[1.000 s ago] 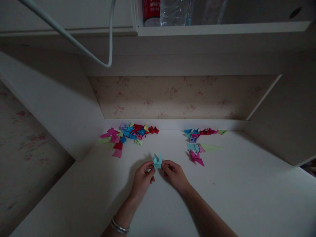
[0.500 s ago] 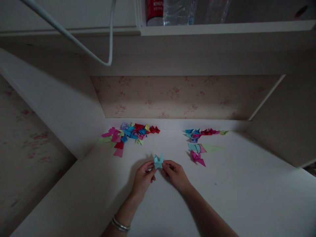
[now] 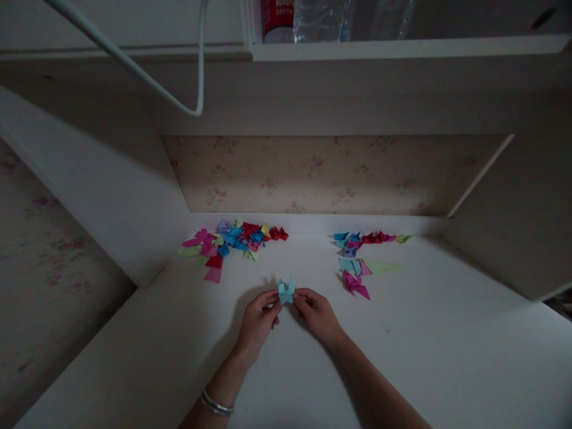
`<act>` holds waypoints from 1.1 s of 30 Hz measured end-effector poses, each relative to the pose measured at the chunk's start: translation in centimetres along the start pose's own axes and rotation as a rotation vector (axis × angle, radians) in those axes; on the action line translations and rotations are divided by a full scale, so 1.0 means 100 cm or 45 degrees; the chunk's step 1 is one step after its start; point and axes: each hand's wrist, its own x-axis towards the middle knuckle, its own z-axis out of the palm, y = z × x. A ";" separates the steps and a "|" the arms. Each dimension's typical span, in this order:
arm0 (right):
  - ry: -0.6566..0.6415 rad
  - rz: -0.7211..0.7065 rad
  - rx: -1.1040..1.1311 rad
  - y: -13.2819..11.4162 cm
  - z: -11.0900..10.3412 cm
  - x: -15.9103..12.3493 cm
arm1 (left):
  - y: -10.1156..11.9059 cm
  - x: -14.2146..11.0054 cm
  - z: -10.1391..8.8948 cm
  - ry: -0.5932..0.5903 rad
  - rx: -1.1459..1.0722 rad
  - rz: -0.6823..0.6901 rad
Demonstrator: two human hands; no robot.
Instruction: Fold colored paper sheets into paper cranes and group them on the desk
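Between both hands, a little above the white desk (image 3: 286,375), is a light-blue folded paper figure (image 3: 286,292) with two points sticking up. My left hand (image 3: 260,317) pinches its left side between thumb and fingers. On its right side my right hand (image 3: 318,313) closes thumb and fingertips on the paper. Farther off to the right lie a magenta paper piece (image 3: 356,285) and a light-blue paper piece (image 3: 350,266). A pile of colourful folded papers (image 3: 241,237) spreads along the back left.
Several folded papers (image 3: 375,238) line the back right by the wall. A pale cable (image 3: 147,80) hangs at the upper left, beneath a shelf (image 3: 402,49) holding clear plastic bottles (image 3: 319,21) and a red-labelled item (image 3: 277,18). Side panels (image 3: 98,179) bound the desk.
Almost nothing differs. Both hands keep their pinch on the light-blue paper figure, and the whole view has shifted very slightly.
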 end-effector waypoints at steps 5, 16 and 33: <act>0.009 0.006 0.000 -0.001 0.001 0.000 | 0.004 -0.001 0.001 0.025 -0.018 -0.039; -0.001 0.010 0.052 0.000 0.001 0.000 | 0.006 -0.002 0.001 -0.003 -0.012 -0.025; -0.007 -0.009 0.006 0.002 0.001 0.000 | 0.002 -0.001 0.000 -0.016 0.042 -0.014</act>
